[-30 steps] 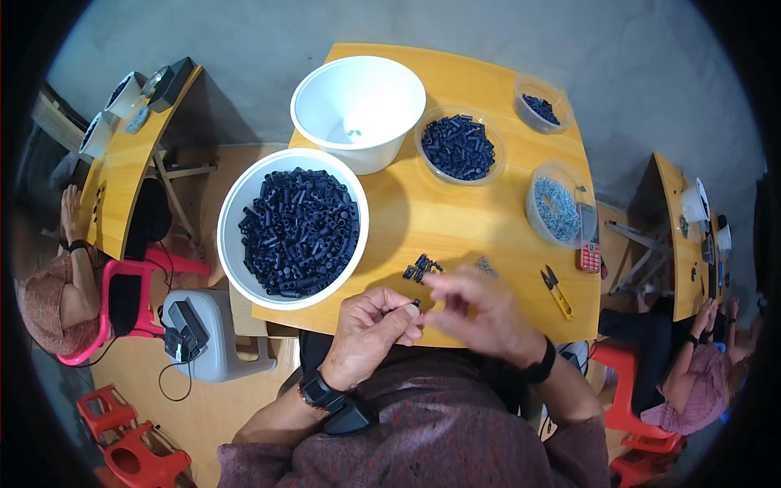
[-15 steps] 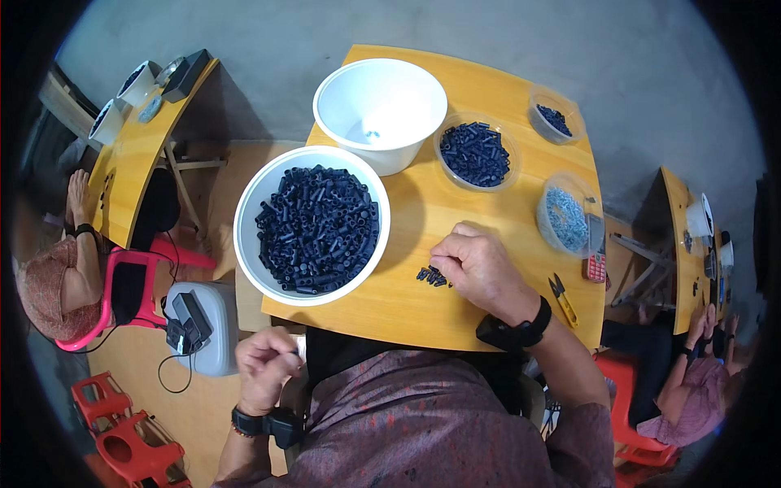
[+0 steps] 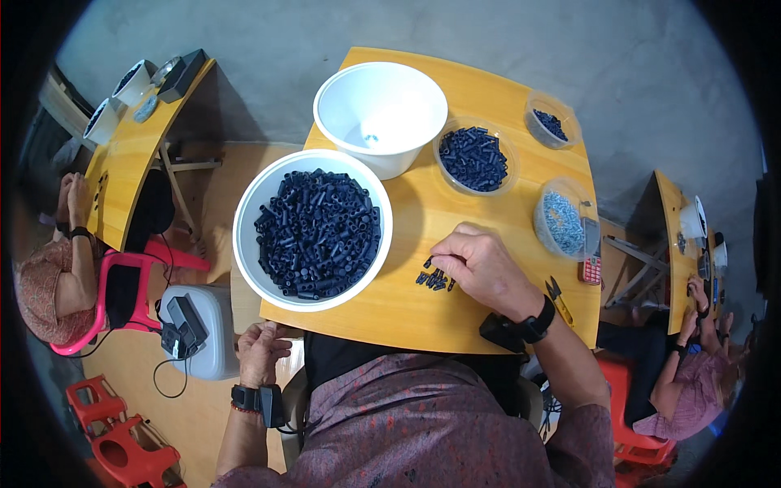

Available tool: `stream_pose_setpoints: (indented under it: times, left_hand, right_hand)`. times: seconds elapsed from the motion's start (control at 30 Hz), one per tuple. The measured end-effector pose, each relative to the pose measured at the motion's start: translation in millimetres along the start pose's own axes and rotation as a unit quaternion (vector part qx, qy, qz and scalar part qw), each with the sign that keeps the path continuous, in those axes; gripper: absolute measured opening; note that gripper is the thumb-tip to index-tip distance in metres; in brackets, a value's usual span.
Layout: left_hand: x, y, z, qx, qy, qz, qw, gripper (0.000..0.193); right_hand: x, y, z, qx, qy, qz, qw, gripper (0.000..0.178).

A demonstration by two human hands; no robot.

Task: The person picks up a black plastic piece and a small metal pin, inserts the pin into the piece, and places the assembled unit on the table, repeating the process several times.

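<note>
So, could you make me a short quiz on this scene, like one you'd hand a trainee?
1. True or false: the yellow-handled snips lie on the yellow table.

2. What fills the clear tub beside the red keypad device?
A) dark tubes
B) pale bluish bits
C) red beads

3. Which of the wearer's hands is nearer the small dark pieces lying loose on the table?

Key:
1. True.
2. B.
3. The right hand.
</note>
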State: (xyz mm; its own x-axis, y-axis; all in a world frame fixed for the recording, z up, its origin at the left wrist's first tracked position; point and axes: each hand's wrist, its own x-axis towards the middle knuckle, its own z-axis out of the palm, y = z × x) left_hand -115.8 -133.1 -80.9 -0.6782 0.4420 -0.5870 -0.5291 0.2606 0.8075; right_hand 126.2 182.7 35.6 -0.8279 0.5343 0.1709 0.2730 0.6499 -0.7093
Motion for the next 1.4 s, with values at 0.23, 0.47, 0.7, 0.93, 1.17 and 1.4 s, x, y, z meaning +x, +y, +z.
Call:
stream_pose_setpoints:
  times: [0.23,0.47,0.7,0.93,1.17,1.4]
  left_hand:
    - [-8.0,4.8,-2.5,0.004,0.035,0.077,0.996,0.017]
    - [-46.1,25.9,6.8,0.086,-0.054,0.162,0.982,0.019]
    - [-95.4,62.1,67.6,0.108,-0.275,0.199,0.934,0.021]
    - [-99.8,59.0,143.3,0.148,-0.396,0.255,0.870,0.025]
    - [-98.0,40.2,157.4,0.130,-0.473,0.146,0.859,0.011]
    - [-99.7,41.1,173.1,0.071,-0.389,0.083,0.915,0.011]
  right_hand:
    - [4.5,3.1,1.1,-0.009,-0.026,-0.020,0.999,0.010]
    - [6.6,3.9,-2.2,-0.034,-0.053,-0.063,0.996,0.006]
    - [-23.7,-32.0,-12.5,0.043,0.013,-0.005,0.999,0.007]
    - [-86.1,-60.5,13.8,0.130,-0.009,-0.017,0.991,0.007]
    - [-112.6,-50.4,11.1,0.218,-0.026,0.053,0.974,0.009]
    - [-88.4,-21.5,-8.7,0.029,0.152,0.038,0.987,0.010]
